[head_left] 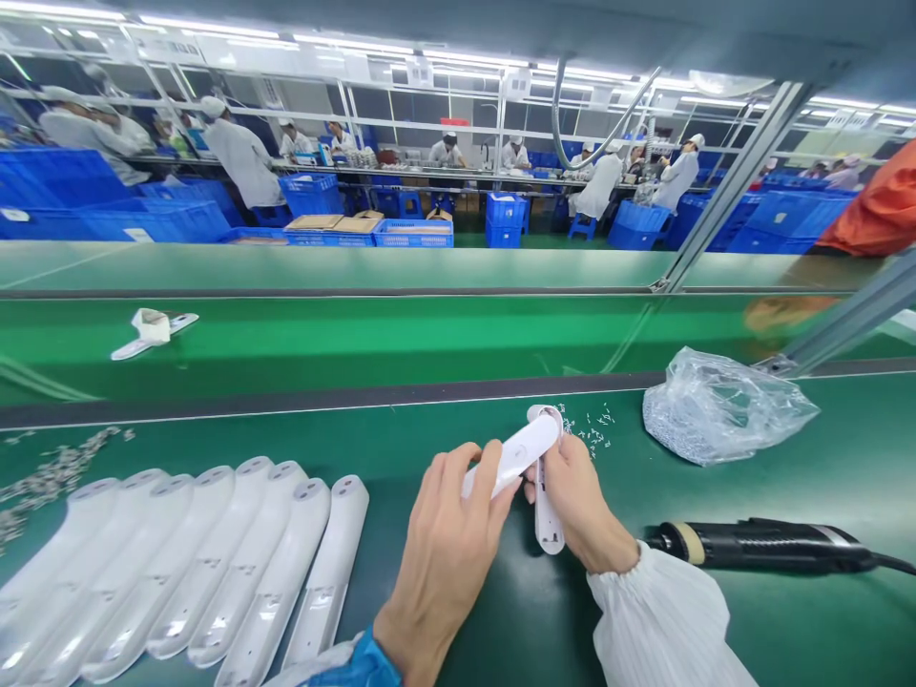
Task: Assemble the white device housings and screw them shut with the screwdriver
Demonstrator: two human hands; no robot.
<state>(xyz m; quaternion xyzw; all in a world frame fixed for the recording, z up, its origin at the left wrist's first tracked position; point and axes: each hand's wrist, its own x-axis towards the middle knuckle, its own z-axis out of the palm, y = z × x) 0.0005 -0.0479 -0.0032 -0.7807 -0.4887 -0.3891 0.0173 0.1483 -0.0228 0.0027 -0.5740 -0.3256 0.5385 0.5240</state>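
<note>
My left hand [454, 520] grips a long white plastic shell half [521, 450], its rounded end up and tilted to the right. A second white shell half [549, 520] hangs upright in my right hand [574, 491], its hollow inner side showing. The two halves cross and appear to touch near their rounded tops. Small clear parts [597, 434] lie scattered just beyond my right hand. To the left, several white shells [243, 563] are lined up side by side on the green bench. A black electric screwdriver [765, 546] with a cord rests at the right.
A clear plastic bag [722, 405] of small parts stands at the right. Small metal parts [57, 472] are piled at the left. Beyond a dark rail runs a green conveyor belt [343, 339] carrying a white piece [153, 329]. A metal post [730, 186] rises at the right; co-workers sit behind.
</note>
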